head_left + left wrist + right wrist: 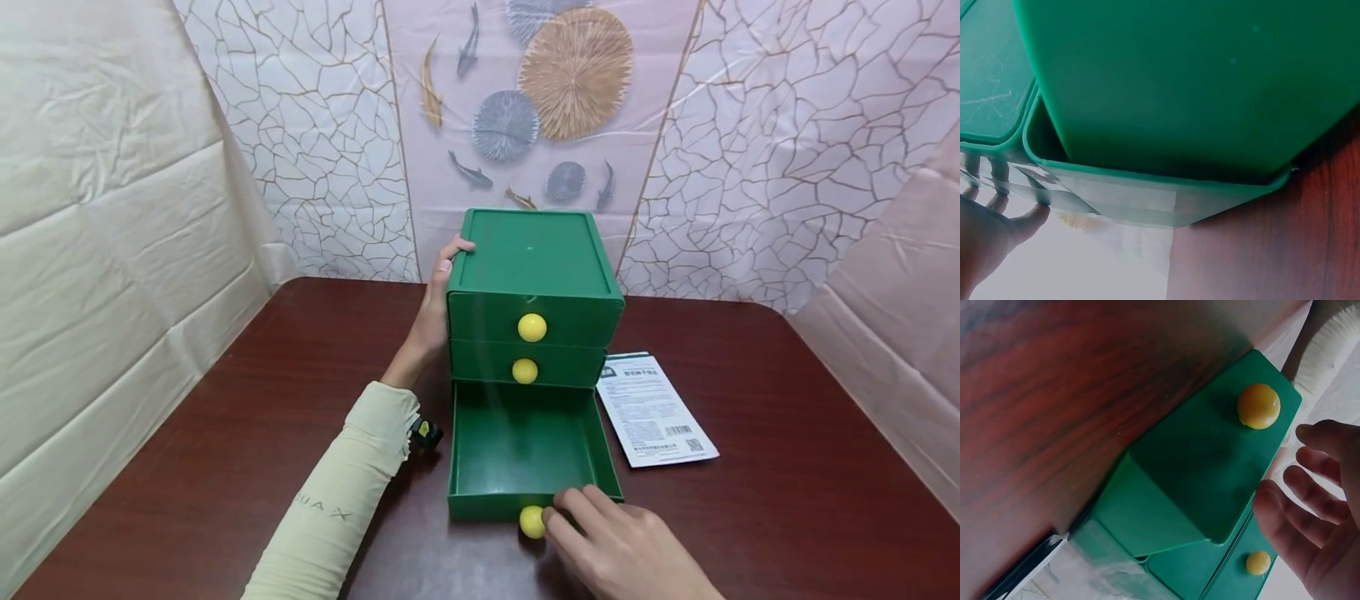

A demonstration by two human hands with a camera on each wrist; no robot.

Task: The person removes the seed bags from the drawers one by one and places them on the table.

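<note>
A green drawer cabinet (pixel 532 250) stands on the table. Its lowest drawer (pixel 517 458) is pulled out, and the drawer's floor shows bare. My left hand (pixel 433 312) rests flat against the cabinet's left side, its fingertips by the top edge; the left wrist view shows those fingers (pixel 1036 219) spread on the side wall. By the right part of the pulled-out drawer front is my right hand (pixel 618 542), beside the yellow knob (pixel 532 522). In the right wrist view its loosely bent fingers (pixel 1272 512) are at the drawer's upper edge, apart from the knob, gripping nothing.
Two upper drawers with a yellow knob (pixel 532 327) and another yellow knob (pixel 525 371) are closed. A white printed packet (pixel 656 412) lies right of the cabinet on the dark red-brown table (pixel 780 483). Patterned cloth (pixel 330 125) hangs behind.
</note>
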